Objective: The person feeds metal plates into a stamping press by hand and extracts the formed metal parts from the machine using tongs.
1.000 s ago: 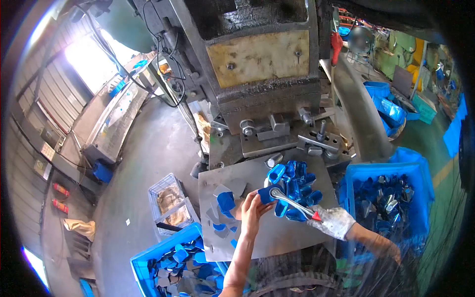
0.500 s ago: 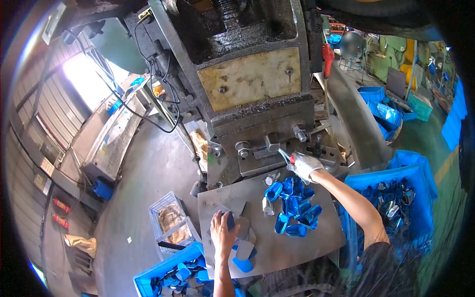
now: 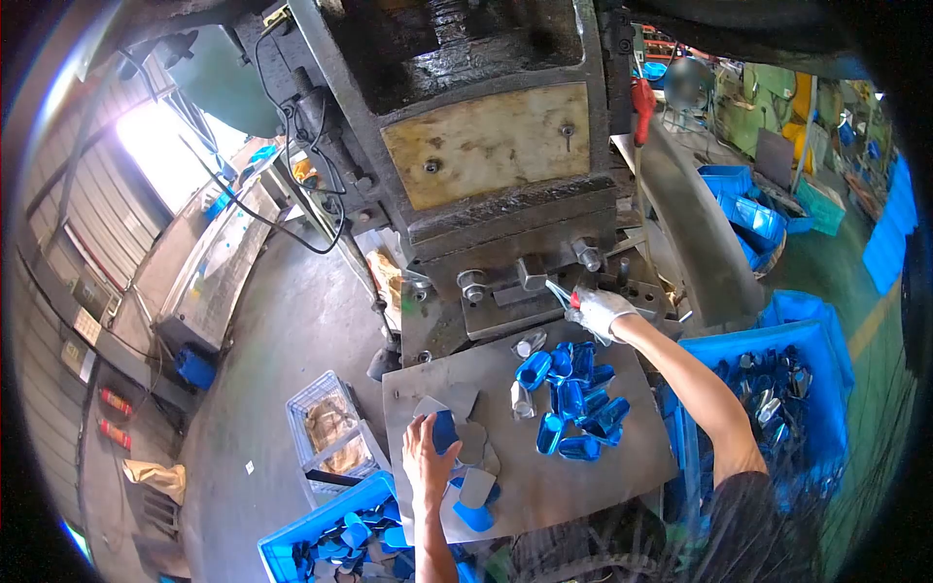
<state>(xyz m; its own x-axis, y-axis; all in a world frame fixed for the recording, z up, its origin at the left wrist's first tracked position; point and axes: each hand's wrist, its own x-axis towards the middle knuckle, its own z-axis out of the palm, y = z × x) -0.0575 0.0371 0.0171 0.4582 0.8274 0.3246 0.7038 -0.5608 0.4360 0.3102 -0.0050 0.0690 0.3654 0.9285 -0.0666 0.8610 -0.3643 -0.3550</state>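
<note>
My left hand [image 3: 425,462] is bare and closed on a flat blue piece [image 3: 445,431] above the left part of the metal table [image 3: 525,486]. Beside it lie several flat grey and blue blanks [image 3: 476,488]. My right hand [image 3: 601,313], in a white glove, grips red-handled tongs [image 3: 573,299], whose tips reach to the press die [image 3: 531,274]. Whether the tips hold anything is too small to tell. Between my hands lies a heap of shiny blue formed cups [image 3: 571,396], with silver ones [image 3: 522,398] at its left.
The press [image 3: 491,146] stands straight ahead. Blue bins of parts are at the lower left [image 3: 277,554] and right [image 3: 826,428]. A crate [image 3: 330,428] sits on the floor at the left. A curved metal chute [image 3: 695,228] runs along the press's right side.
My right hand has moved with the tongs from the heap up to the die. My left hand went from the piece at the tongs back to the blanks and took hold of a blue one.
</note>
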